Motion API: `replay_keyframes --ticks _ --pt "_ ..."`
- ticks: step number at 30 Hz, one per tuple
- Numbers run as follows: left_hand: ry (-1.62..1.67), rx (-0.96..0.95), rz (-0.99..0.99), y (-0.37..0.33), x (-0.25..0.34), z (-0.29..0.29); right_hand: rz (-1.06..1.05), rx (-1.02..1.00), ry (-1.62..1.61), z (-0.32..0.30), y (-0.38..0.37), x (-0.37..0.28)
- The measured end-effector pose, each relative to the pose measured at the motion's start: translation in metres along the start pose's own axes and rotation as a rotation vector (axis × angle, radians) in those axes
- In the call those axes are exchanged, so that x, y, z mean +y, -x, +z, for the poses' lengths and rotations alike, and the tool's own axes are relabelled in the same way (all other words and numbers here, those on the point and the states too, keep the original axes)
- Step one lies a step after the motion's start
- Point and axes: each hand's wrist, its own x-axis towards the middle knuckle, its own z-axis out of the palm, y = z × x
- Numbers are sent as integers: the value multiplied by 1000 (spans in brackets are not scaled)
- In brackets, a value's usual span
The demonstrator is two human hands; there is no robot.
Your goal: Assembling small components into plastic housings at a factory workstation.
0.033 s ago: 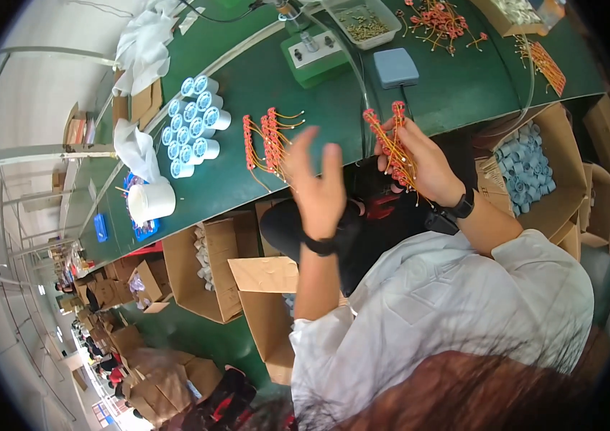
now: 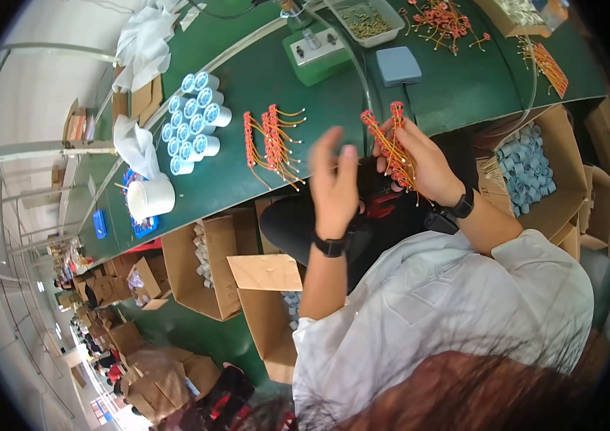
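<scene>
While pinching a bundle of red strips with orange wires (image 2: 395,156) in right hand (image 2: 428,165), holds left hand (image 2: 334,200) empty, fingers spread, slightly blurred. Has shifted left hand rightward since the earlier frame, away from the red wired rows (image 2: 274,144) on the table (image 2: 333,108), closer to the bundle. Shows no change in rows, so no visible pick-up or set-down between frames. Keeps bundle near table edge. Farther out: white-and-blue cups (image 2: 196,126) left of rows, blue-grey pad (image 2: 398,67) beyond bundle.
</scene>
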Motion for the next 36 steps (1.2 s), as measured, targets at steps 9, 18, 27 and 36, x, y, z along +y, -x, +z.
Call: replay_keyframes --ticks 9,18,27,36 --pt "1050 -32 -390 28 -16 44 -302 23 1107 7 0 0" --pt "897 -220 -505 30 -8 17 -322 13 1369 16 0 -31" --pt "560 -489 -568 20 0 -2 23 -143 1022 3 -22 -38" --pt "515 -453 -517 26 -7 2 78 -183 1092 4 -19 -35"
